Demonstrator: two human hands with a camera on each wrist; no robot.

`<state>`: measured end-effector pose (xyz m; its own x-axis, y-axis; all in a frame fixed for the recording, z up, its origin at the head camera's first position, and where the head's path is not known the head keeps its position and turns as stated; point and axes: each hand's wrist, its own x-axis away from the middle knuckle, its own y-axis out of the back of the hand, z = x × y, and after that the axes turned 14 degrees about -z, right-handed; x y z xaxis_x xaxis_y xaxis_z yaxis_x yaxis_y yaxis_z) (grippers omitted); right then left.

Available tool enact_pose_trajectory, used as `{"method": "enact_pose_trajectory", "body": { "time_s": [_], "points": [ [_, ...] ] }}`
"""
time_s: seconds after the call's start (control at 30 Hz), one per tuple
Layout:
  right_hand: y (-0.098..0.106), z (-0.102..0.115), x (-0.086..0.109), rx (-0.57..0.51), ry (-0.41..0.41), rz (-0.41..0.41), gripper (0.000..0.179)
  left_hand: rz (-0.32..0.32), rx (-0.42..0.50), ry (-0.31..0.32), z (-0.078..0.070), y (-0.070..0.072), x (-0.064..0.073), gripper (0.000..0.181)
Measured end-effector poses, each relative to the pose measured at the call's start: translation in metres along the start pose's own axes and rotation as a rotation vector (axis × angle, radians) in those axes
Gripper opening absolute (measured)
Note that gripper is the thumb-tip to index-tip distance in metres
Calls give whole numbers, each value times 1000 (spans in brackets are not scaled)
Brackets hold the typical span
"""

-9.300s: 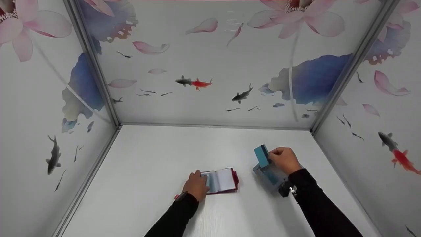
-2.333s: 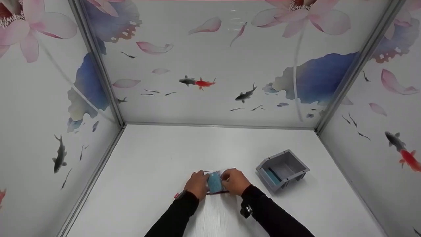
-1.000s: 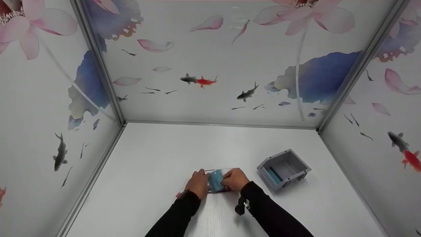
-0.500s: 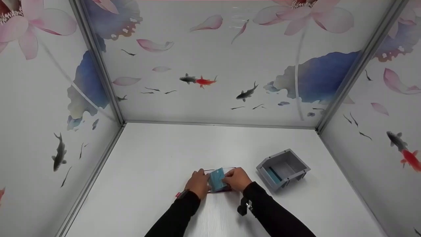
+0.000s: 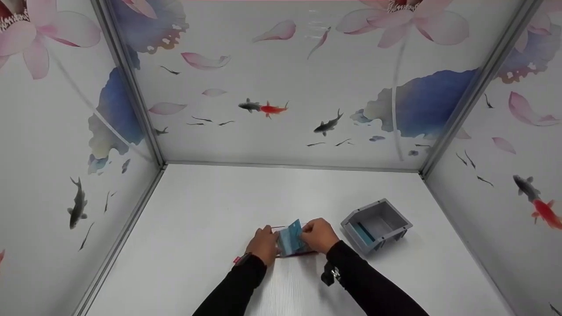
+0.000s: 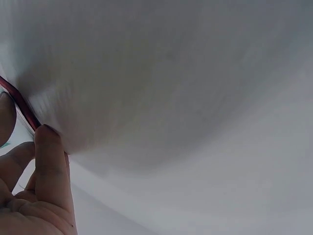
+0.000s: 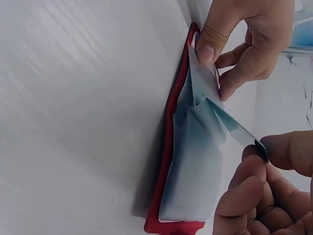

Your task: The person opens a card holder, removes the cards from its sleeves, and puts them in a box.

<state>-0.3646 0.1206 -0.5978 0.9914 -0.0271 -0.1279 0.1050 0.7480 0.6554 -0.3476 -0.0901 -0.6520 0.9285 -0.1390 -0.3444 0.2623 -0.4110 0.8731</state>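
A red card holder (image 7: 168, 132) with clear plastic sleeves lies open on the white table. My left hand (image 5: 263, 245) grips its left end; in the right wrist view the thumb presses on a sleeve page. Between thumb and fingers, my right hand (image 5: 320, 235) pinches the edge of a blue card (image 5: 295, 230). The card slants up out of a sleeve opening, and its lower part appears to be inside the sleeve. In the left wrist view, left-hand fingers (image 6: 51, 166) touch the holder's dark red edge (image 6: 22, 105).
A grey plastic bin (image 5: 386, 216) stands to the right of the hands, with a blue card (image 5: 365, 233) lying in its front part. White panels with flower and fish prints, in metal frames, enclose the table at the back and both sides.
Earliest, the right hand held a card over the bin; later it is at the holder. Over the last second the card tilts and shifts up and right with the right hand. The left hand stays.
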Motion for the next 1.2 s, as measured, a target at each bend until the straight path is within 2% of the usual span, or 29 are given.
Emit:
{"method": "enact_pose_trajectory", "body": {
  "time_s": [0.23, 0.53, 0.8, 1.2],
  "points": [
    [8, 2, 0, 43, 49, -28, 7, 7, 2, -8, -2, 6, 2, 38],
    [28, 5, -1, 48, 84, -38, 5, 0, -9, 1, 0, 1, 2, 39],
    [55, 1, -10, 86, 71, -56, 9, -30, -11, -39, 4, -3, 3, 39],
    [107, -14, -23, 192, 0, -25, 11, -44, 1, -68, 3, -2, 4, 39]
  ]
}}
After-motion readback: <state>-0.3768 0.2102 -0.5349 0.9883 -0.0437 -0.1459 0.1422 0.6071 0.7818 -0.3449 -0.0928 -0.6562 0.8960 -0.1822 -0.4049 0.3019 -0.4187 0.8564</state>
